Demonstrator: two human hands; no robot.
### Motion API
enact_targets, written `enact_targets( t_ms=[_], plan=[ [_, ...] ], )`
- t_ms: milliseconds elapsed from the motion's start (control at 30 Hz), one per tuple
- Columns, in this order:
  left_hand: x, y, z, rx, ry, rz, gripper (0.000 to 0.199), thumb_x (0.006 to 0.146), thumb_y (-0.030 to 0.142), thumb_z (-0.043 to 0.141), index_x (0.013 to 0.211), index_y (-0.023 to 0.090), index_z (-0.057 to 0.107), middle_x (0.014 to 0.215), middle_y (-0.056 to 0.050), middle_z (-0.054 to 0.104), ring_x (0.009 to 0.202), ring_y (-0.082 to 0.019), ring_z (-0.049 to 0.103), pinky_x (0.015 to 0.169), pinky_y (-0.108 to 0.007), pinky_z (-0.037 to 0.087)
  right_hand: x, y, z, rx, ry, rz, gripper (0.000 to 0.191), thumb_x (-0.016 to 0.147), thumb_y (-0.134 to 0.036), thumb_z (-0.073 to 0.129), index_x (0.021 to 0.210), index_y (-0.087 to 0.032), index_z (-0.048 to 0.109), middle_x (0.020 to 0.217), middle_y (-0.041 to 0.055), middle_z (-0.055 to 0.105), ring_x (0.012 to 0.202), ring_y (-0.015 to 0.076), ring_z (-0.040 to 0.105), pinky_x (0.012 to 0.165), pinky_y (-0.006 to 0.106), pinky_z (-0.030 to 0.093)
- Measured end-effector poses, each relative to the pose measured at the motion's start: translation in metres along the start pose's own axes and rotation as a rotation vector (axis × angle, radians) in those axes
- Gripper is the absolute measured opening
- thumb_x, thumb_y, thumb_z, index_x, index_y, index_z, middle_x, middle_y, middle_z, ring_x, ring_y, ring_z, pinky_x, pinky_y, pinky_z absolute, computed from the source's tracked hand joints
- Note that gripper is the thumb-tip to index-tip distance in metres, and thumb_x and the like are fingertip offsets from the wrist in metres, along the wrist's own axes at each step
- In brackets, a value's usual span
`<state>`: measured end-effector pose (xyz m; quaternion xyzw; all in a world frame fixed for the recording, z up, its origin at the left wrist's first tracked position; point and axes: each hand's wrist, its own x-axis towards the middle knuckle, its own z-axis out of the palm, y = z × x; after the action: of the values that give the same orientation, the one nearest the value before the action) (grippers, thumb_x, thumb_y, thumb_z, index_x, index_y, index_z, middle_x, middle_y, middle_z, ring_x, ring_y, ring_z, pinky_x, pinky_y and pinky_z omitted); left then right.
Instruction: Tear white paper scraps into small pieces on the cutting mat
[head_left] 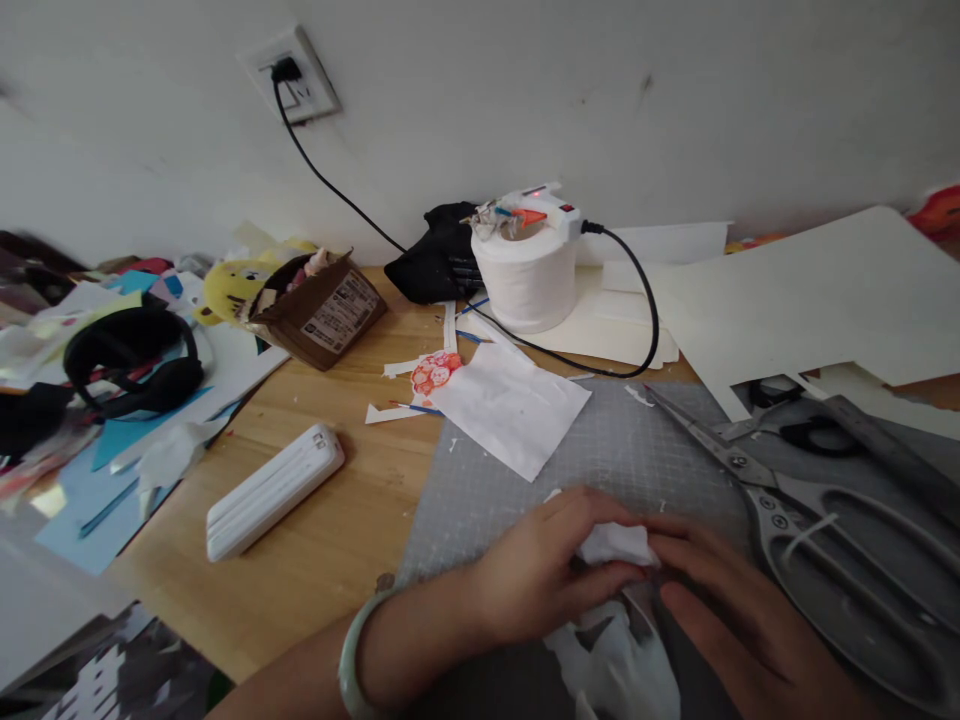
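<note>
A small piece of folded white paper (616, 545) is between both hands, above a grey gridded cutting mat (487, 510). My left hand (547, 560) pinches it between thumb and fingers, its wrist wearing a pale bangle. From the other side, the fingertips of my right hand (739, 610) meet the paper's right end. Part of that contact is hidden. Under the hands lies a crumpled, thin white sheet (626, 665). Large metal scissors (757, 480) rest to the right of my right hand, blades pointing away.
Ahead lie a white paper sheet (517, 405) and an orange-red patterned cutout (435, 373). A hot glue gun (555, 205) sits on a white roll (525, 280), its black cord looping over the mat. A white power bank (276, 492), a cardboard box (322, 310) and large pale card (810, 300) surround them.
</note>
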<state>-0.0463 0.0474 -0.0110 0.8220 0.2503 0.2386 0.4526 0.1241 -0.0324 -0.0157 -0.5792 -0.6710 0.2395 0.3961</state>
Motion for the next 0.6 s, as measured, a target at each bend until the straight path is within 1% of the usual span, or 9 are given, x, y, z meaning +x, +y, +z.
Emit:
enact_targets(
  t_ms=[67,100,167,233,300,367,600],
  plan=[
    [0.0003,0.0004,0.0015,-0.080,0.027,-0.097,0.029,0.077,0.028,0.059,0.102,0.017,0.051,0.096,-0.006,0.059,0.086,-0.015,0.055,0.076,-0.025,0.043,-0.0035,0.0043,0.0009,0.016,0.022,0.063,0.017,0.084,-0.028,0.049,0.101,-0.031,0.054,0.099,-0.0015,0.063,0.089,0.0139,0.063,0.076,0.019,0.053],
    [0.0006,0.0005,0.0026,-0.154,0.039,-0.158,0.030,0.075,0.028,0.061,0.101,0.017,0.051,0.093,-0.005,0.058,0.082,-0.014,0.054,0.072,-0.024,0.043,-0.0051,0.0067,0.0011,0.027,0.041,0.099,0.017,0.084,-0.027,0.049,0.100,-0.030,0.053,0.097,-0.0013,0.063,0.087,0.0137,0.063,0.075,0.019,0.053],
    [0.0016,0.0007,0.0054,-0.389,0.045,-0.295,0.033,0.072,0.028,0.063,0.100,0.017,0.049,0.085,-0.003,0.054,0.071,-0.010,0.051,0.063,-0.021,0.041,-0.0067,0.0102,0.0011,0.044,0.078,0.131,0.015,0.083,-0.025,0.049,0.097,-0.029,0.053,0.094,-0.0009,0.063,0.084,0.0136,0.063,0.073,0.019,0.053],
    [0.0029,0.0010,0.0080,-0.655,0.029,-0.415,0.036,0.071,0.028,0.064,0.100,0.017,0.045,0.077,0.001,0.050,0.063,-0.007,0.046,0.057,-0.018,0.038,-0.0057,0.0112,0.0004,0.033,0.085,0.103,0.013,0.083,-0.024,0.049,0.094,-0.027,0.055,0.093,0.0001,0.063,0.085,0.0146,0.063,0.071,0.020,0.053],
    [0.0039,0.0018,0.0095,-0.817,0.016,-0.484,0.038,0.070,0.027,0.065,0.100,0.017,0.042,0.074,0.003,0.047,0.060,-0.005,0.044,0.054,-0.017,0.036,-0.0029,0.0100,-0.0003,0.006,0.053,0.063,0.013,0.082,-0.024,0.050,0.093,-0.026,0.057,0.095,0.0013,0.062,0.087,0.0160,0.063,0.070,0.021,0.054],
    [0.0043,0.0028,0.0098,-0.852,0.010,-0.505,0.039,0.070,0.028,0.066,0.099,0.018,0.042,0.075,0.003,0.047,0.059,-0.004,0.043,0.054,-0.016,0.036,-0.0002,0.0082,-0.0005,-0.008,0.023,0.036,0.016,0.081,-0.024,0.050,0.096,-0.027,0.058,0.098,0.0022,0.063,0.088,0.0167,0.063,0.070,0.022,0.054],
    [0.0018,0.0032,0.0089,-0.797,-0.051,-0.480,0.035,0.070,0.027,0.066,0.097,0.017,0.047,0.078,0.001,0.049,0.062,-0.005,0.047,0.058,-0.018,0.040,-0.0020,0.0081,0.0048,-0.002,-0.067,-0.015,0.023,0.078,-0.024,0.054,0.100,-0.027,0.058,0.103,0.0033,0.064,0.091,0.0181,0.064,0.073,0.022,0.055]
  ],
)
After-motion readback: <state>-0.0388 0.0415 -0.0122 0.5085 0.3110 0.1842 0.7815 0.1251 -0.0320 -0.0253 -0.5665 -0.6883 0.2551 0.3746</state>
